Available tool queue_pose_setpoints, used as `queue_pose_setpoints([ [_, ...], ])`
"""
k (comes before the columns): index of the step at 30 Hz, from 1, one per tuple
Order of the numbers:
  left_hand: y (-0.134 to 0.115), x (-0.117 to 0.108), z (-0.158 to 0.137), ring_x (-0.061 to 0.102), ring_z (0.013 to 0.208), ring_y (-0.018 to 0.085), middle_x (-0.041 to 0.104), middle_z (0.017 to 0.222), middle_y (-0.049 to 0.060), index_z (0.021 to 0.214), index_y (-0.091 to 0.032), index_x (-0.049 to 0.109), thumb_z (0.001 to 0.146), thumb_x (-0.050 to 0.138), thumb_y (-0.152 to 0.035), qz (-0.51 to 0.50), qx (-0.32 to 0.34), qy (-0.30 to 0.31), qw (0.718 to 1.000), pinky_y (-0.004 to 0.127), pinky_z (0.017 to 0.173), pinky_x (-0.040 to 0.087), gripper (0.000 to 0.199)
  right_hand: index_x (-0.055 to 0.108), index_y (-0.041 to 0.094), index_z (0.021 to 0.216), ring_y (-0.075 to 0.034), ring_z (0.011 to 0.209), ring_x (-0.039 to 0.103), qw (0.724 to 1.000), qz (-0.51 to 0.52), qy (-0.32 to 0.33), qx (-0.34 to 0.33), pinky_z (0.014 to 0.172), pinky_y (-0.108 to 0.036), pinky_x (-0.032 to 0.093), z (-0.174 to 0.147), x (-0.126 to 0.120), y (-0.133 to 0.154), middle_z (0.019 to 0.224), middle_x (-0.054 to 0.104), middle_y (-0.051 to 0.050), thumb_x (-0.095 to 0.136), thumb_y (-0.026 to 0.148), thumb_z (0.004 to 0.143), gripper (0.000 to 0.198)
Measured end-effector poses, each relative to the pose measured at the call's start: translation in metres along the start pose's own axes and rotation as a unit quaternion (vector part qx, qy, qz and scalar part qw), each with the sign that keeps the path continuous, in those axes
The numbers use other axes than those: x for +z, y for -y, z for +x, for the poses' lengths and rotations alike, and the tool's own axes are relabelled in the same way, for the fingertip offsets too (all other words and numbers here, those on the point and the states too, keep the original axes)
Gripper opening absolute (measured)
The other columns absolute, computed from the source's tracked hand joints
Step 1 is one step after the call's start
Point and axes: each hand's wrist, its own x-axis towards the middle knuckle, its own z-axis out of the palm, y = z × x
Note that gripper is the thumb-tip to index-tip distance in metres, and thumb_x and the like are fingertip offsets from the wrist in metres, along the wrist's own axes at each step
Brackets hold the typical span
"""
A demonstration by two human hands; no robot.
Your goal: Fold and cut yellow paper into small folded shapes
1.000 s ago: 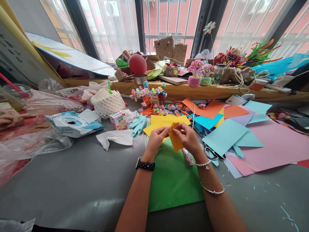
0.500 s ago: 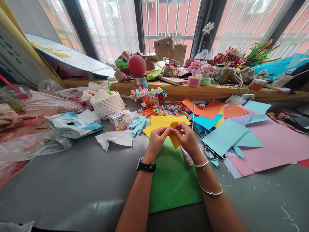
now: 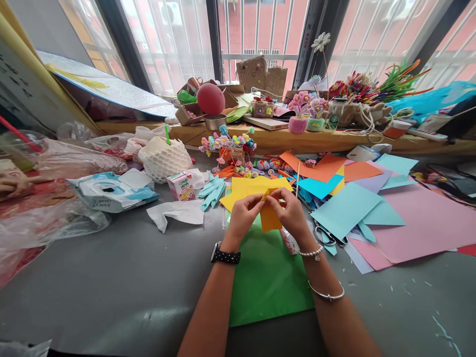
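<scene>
Both hands grip one small yellow paper piece point(image 3: 270, 218) in the middle of the view. My left hand point(image 3: 243, 214) pinches its upper left edge between thumb and fingers. On the other side, my right hand point(image 3: 289, 212) pinches the upper right part, with thumb tips close together. The piece hangs below the fingers; its top is partly hidden by them. Under the hands lies a green sheet point(image 3: 269, 277), and behind them are larger yellow sheets point(image 3: 247, 187). A small patterned packet point(image 3: 289, 242) shows beneath my right wrist.
Scissors point(image 3: 325, 235) and light blue paper point(image 3: 345, 210) lie to the right, beside a big pink sheet point(image 3: 431, 228). A tissue point(image 3: 178, 212), small carton point(image 3: 181, 186) and wet-wipe pack point(image 3: 111, 191) are at left. Pipe-cleaner flowers point(image 3: 228, 146) stand behind. Another person's hand point(image 3: 15, 187) shows far left.
The yellow piece has turned between my fingers, so its lower end now hangs straighter and looks wider. Both hands have shifted only slightly.
</scene>
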Motion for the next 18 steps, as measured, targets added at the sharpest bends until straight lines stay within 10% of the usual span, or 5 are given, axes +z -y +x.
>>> queue_pose_setpoints([
  [18,-0.0009,-0.0005,-0.0005,0.06,0.076,0.017,0.067,0.081,0.006,0.079,-0.012,0.066,0.06,0.064,-0.032,-0.083,-0.08,-0.046,0.992,0.031,0.072,0.047,0.028,0.046,0.019,0.07,-0.015,0.066,0.05,1.0,0.005,0.02,0.001,0.059,-0.027,0.042,0.0,-0.0003,0.0022,0.071,0.053,-0.002,0.046,0.029,0.075,0.011],
])
